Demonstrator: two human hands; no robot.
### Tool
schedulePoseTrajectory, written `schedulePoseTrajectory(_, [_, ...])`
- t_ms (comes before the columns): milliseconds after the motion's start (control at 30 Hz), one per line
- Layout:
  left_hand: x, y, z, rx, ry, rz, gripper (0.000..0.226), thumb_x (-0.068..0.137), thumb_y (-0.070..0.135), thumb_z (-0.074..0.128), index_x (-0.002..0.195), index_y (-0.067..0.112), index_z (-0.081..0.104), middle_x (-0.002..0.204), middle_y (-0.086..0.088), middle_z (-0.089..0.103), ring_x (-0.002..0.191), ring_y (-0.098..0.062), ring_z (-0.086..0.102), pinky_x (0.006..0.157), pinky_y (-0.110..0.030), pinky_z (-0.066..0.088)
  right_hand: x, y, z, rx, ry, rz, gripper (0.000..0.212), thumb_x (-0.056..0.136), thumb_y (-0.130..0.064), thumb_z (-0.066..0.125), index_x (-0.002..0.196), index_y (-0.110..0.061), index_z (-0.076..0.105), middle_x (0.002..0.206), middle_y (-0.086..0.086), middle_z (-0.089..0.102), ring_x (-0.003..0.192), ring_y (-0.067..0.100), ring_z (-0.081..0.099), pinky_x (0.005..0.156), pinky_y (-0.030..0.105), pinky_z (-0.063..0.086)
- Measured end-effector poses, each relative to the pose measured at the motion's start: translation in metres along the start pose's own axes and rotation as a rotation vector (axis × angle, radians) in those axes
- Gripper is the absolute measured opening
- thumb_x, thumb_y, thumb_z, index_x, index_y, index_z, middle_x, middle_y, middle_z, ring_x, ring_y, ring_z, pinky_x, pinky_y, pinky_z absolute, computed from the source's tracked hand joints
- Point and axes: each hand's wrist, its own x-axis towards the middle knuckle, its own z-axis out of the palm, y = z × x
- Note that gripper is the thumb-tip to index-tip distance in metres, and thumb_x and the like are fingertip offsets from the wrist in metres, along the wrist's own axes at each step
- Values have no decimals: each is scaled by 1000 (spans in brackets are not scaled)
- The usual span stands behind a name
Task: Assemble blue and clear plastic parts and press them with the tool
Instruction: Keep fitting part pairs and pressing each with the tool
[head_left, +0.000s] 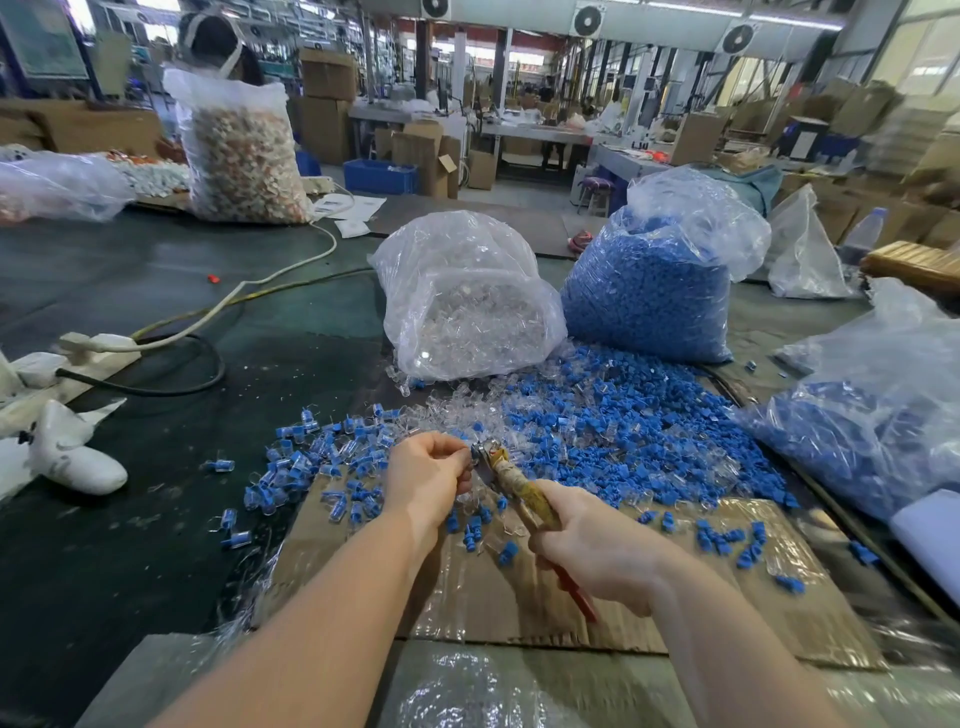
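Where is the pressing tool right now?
In the head view, the tool sits centre frame above the cardboard sheet, its handles gripped by the right hand, its metal head meeting the left hand.

The curled fingers of the left hand (428, 480) hide whatever small part sits at the metal head of the tool (511, 478); it cannot be made out. The right hand (587, 551) covers the middle of the tool's handles, so only a red tip shows below. Both forearms run out at the lower edge. The bag at right (883, 415) is cut by the right edge. The white object (72, 452) at far left is partly cropped and unidentifiable. Background workers are too small to tell.
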Motion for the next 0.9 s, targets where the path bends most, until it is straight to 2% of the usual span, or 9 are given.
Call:
schedulePoseTrajectory(67, [-1,0,1,-5,-1,-3,13,88,1,57,84,11,63,78,-6,63,68,-12,60,54,-16,46,-1,-1,2,-27,17,-23,18,94,-8,46,84,-23,48,71,-7,51,42,-8,45,43,6,33])
schedulePoseTrajectory(233, [-3,-2,0,-9,-15,-20,14,88,1,56,83,12,62,82,-7,64,70,-12,61,51,-14,46,-2,-1,4,-89,31,-11,20,95,-8,46,82,-23,44,74,-6,50,59,3,44,42,6,33])
schedulePoseTrajectory(367, [-1,-2,0,-28,-5,-38,15,89,1,56,82,13,62,81,-7,64,67,-12,60,48,-12,46,0,4,7,-91,52,-16,16,94,-13,50,82,-24,46,76,-6,51,52,-1,47,42,8,32])
schedulePoseTrajectory(467, [1,-4,0,-83,31,-68,13,89,0,56,84,10,63,76,-7,62,61,-10,59,45,-12,46,4,8,8,46,90,-40,8,90,-18,59,96,-21,54,75,-7,55,44,-7,48,44,8,35])
schedulePoseTrajectory(600, [6,-7,-3,-159,84,-127,10,88,1,57,85,8,63,76,-9,65,58,-12,61,46,-18,48,9,14,10,246,141,-17,44,85,-22,67,125,-20,51,93,-2,67,72,7,64,64,21,49])
schedulePoseTrajectory(667, [9,-5,-4,-187,95,-158,9,88,2,58,85,8,63,76,-9,65,57,-12,62,46,-18,48,10,15,10,351,102,-15,42,86,-19,66,125,-17,53,84,-6,68,64,3,64,55,17,48])
schedulePoseTrajectory(767, [11,-2,-8,-238,82,-178,6,88,0,58,88,4,62,73,-10,63,59,-14,63,44,-17,49,8,16,7,518,-1,-23,18,90,-11,60,108,-13,60,62,-11,65,51,1,58,47,13,44])
schedulePoseTrajectory(833, [11,-1,-14,-224,109,-168,6,88,0,57,88,5,61,74,-11,64,58,-13,63,45,-16,50,8,14,7,441,33,-33,14,92,-13,57,104,-18,61,60,-13,63,46,0,53,45,11,41])
schedulePoseTrajectory(900, [13,-1,-21,-216,172,-145,7,88,-1,56,89,5,60,74,-11,64,53,-11,63,44,-15,49,13,18,10,250,187,-40,22,92,-16,57,114,-22,59,70,-10,63,46,-2,48,45,11,38])
